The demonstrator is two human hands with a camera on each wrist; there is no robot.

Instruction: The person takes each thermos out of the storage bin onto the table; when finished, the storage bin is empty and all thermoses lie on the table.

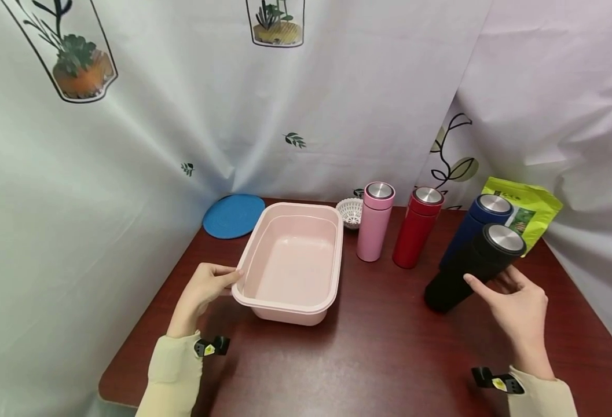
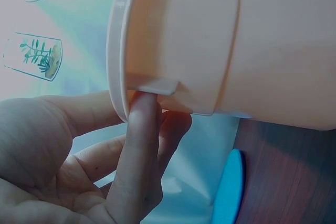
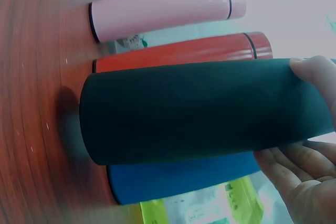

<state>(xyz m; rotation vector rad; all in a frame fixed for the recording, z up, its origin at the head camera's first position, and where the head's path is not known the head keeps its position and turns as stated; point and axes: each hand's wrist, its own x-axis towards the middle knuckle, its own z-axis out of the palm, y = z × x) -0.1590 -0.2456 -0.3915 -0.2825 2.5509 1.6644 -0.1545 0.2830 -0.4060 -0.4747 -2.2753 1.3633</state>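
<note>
My left hand (image 1: pixel 209 289) pinches the left rim of a pink plastic basin (image 1: pixel 288 307), thumb on top and fingers under the lip in the left wrist view. Nothing lies inside the basin. With my right hand (image 1: pixel 521 307) I grip a black thermos bottle (image 1: pixel 472 263) near its upper part. It leans, with its base lifted off the table in the right wrist view. Just behind it stands a blue thermos bottle (image 1: pixel 475 220), partly hidden. Further left stand a red thermos bottle (image 1: pixel 415 231) and a pink thermos bottle (image 1: pixel 374 226), both upright.
A blue round mat (image 1: pixel 233 216) lies at the back left of the dark red table (image 1: pixel 373 347). Behind the pink bottle sits a small white woven basket (image 1: pixel 350 213). A green bag (image 1: pixel 537 205) stands at the back right. A white patterned curtain (image 1: pixel 363 116) closes off the back.
</note>
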